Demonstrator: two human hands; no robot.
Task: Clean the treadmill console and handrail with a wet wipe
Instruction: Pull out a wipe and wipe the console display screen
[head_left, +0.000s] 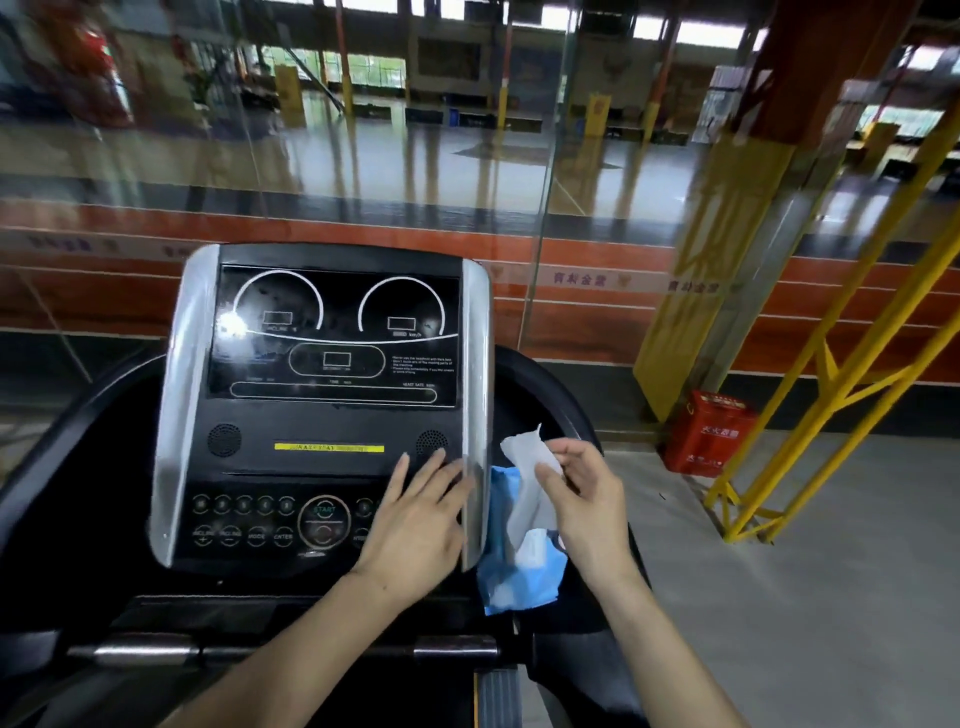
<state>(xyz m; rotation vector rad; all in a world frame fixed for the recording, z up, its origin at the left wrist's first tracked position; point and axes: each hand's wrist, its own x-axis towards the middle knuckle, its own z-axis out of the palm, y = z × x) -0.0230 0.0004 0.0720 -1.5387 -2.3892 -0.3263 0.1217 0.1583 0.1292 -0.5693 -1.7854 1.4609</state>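
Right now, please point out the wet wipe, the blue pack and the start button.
wet wipe (524, 452): head view, on its upper white sheet.
blue pack (501, 587): head view, on its lower blue wrapper.
start button (324, 512): head view, on the round button's label.

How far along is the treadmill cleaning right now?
Early. The right hand pinches a wipe that trails down to the blue pack beside the console, so the wipe is being taken out. The left hand lies open over the console's right edge. The screen shows smudges. Console and handrail are both left to wipe.
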